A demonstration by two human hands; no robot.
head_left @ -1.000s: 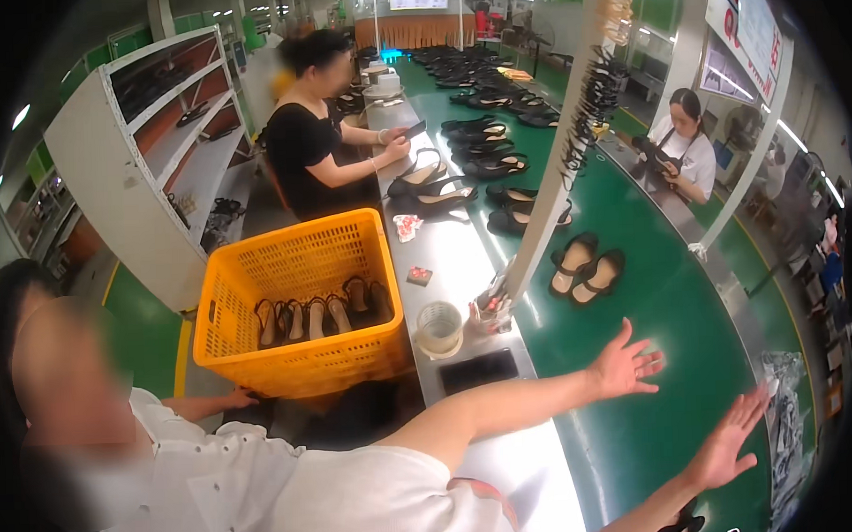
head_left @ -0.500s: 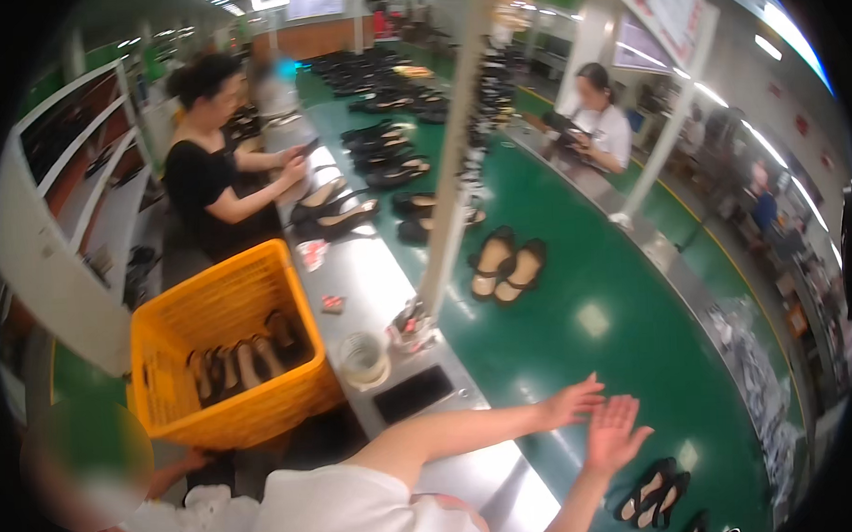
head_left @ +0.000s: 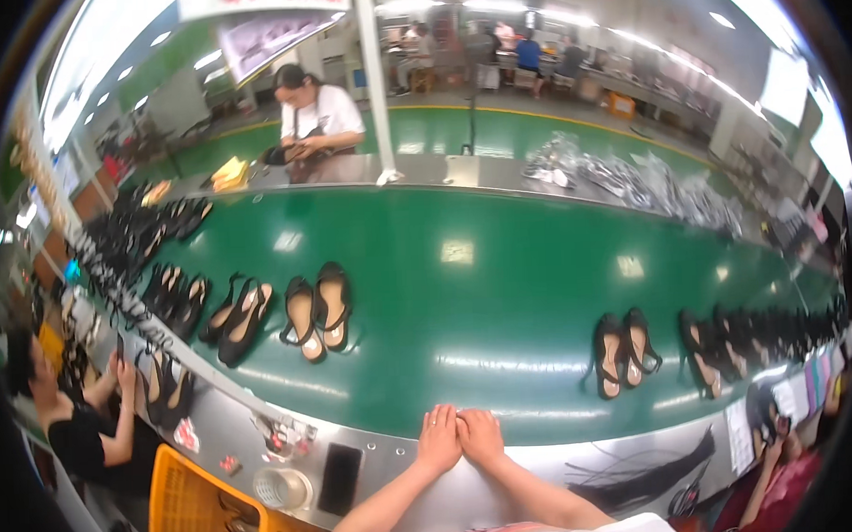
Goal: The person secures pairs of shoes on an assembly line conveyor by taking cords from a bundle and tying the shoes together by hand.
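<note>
The person's left hand (head_left: 440, 439) and right hand (head_left: 481, 434) lie side by side and touching at the near edge of the green tabletop (head_left: 466, 349), fingers pointing away from the body; the grip of each is released, with nothing held in either. The shoes stand well apart from the hands, to both sides on the green surface. Ahead and to the left is a pair of black shoes (head_left: 333, 311) with beige insoles, toes pointing to the far side and heel straps toward the person; the long axis of the right shoe runs almost straight away, while the left one leans a little leftward at the toe. Just beside them, farther left, another black pair (head_left: 247, 321) is set slantwise, toes aimed toward the near left and heels to the far right. On the right side, a third pair (head_left: 609, 358) has its toes facing the far side, its long axes running roughly away from the person, and a row of dark shoes (head_left: 729, 340) continues beyond it. Along the metal strip (head_left: 396, 478) nearest the body, a black flat rectangular object (head_left: 340, 478) lies lengthwise away from the person, next to a whitish round container (head_left: 282, 487).
</note>
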